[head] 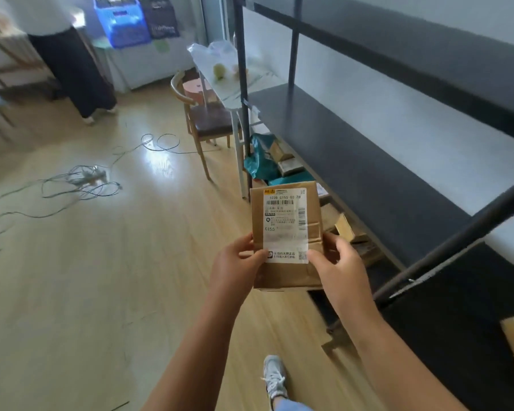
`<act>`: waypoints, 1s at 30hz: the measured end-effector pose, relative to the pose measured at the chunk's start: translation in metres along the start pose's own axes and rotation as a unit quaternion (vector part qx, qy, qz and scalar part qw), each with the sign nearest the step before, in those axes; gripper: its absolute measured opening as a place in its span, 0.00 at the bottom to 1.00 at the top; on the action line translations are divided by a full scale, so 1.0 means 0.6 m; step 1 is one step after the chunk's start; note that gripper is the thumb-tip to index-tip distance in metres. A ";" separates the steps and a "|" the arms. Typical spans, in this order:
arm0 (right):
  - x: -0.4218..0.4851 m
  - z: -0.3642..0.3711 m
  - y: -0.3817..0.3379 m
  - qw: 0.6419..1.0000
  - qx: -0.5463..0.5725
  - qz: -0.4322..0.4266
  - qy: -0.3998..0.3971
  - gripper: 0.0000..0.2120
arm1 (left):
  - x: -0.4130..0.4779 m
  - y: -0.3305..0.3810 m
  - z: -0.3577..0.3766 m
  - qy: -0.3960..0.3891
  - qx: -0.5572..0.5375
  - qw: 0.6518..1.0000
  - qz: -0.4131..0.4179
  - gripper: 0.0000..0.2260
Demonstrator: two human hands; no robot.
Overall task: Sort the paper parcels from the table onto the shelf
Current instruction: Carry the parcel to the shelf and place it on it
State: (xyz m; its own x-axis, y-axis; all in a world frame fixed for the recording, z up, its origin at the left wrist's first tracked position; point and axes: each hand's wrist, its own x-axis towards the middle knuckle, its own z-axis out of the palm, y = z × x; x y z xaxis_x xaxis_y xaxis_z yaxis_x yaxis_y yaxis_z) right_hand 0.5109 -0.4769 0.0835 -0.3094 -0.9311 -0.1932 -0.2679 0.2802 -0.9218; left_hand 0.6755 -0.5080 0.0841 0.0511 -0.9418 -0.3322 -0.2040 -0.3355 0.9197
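Left hand (235, 262), right hand (336, 262) raised, fingers (315, 256) pinching parcel (285, 232).

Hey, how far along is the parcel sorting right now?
Partly done, it seems: several brown parcels already lie on the lowest shelf level. In hand: a brown paper parcel with a white shipping label, held upright by the left hand and right hand beside the shelf. It is not yet placed, and the middle level looks bare. The table is not clearly in view, so how many remain cannot be told.
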 end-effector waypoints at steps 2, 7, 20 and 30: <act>0.060 0.026 -0.021 1.000 0.003 0.013 -0.024 0.14 | 0.055 0.023 -0.012 0.014 0.008 1.000 -0.011 0.19; 0.202 0.095 -0.078 0.998 -0.014 0.016 -0.059 0.11 | 0.190 0.059 -0.051 0.037 0.023 0.999 -0.006 0.21; 0.503 0.332 -0.187 0.999 -0.003 0.033 -0.027 0.14 | 0.570 0.121 -0.211 0.001 0.022 1.000 -0.013 0.19; 0.679 0.461 -0.249 0.993 0.004 0.083 0.084 0.15 | 0.862 0.216 -0.273 -0.109 0.114 0.988 0.003 0.20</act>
State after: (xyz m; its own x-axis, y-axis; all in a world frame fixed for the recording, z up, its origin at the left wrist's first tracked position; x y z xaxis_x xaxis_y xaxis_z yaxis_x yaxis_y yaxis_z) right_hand 0.6773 -0.9625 0.0498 -0.4970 -0.8196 -0.2852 -0.1932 0.4249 -0.8844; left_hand 0.8358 -1.0420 0.0658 -0.1567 -0.9087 -0.3868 -0.4190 -0.2935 0.8592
